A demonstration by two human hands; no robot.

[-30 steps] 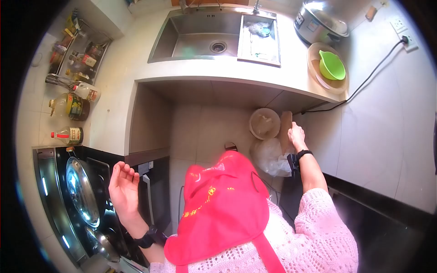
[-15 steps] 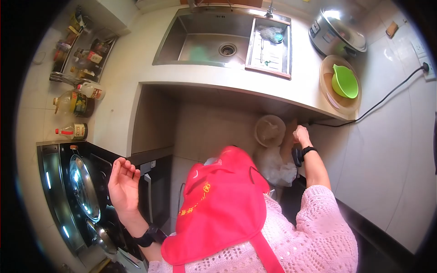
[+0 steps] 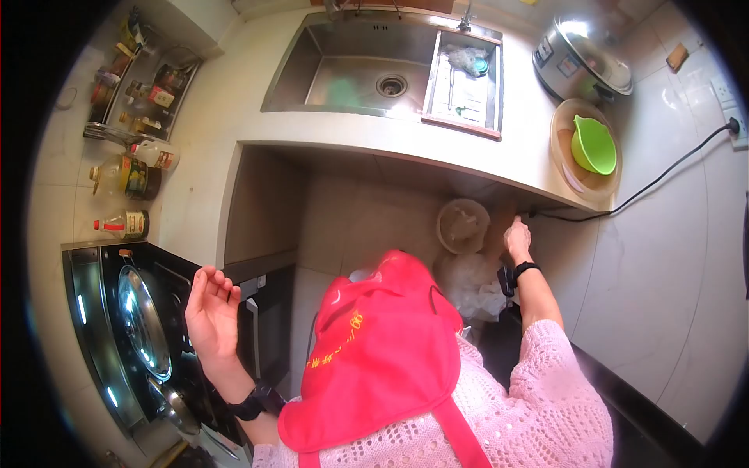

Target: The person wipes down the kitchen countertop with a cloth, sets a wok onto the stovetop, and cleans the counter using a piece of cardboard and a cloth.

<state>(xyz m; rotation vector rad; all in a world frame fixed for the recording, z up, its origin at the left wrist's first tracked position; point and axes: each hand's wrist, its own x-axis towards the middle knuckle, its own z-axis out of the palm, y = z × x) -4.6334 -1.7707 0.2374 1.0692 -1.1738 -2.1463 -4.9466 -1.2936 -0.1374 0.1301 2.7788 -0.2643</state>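
Observation:
My left hand (image 3: 212, 316) is raised beside the stove, palm up. Its fingers are loosely bent and slightly apart, with nothing in them. My right hand (image 3: 516, 238) reaches under the counter's front edge on the right, its fingers curled in. Whatever they may grip is hidden. Right beside it stands a brown board-like piece (image 3: 499, 228). A black cable (image 3: 568, 218) runs just above the fingers. To the left of this hand is a round whitish bin (image 3: 462, 225) with a pale liner, and below it lie crumpled clear plastic bags (image 3: 477, 298).
A steel sink (image 3: 292, 58) with a side drainer is set into the counter. On the right stand a rice cooker (image 3: 563, 58) and a green bowl (image 3: 594, 147) inside a wider basin (image 3: 565, 168). Bottles (image 3: 139, 178) and a stove with a lidded pan (image 3: 142, 324) line the left.
My right hand has shifted very slightly under the counter, its wrist a little lower. My left hand stays in nearly the same place. The view has moved a touch.

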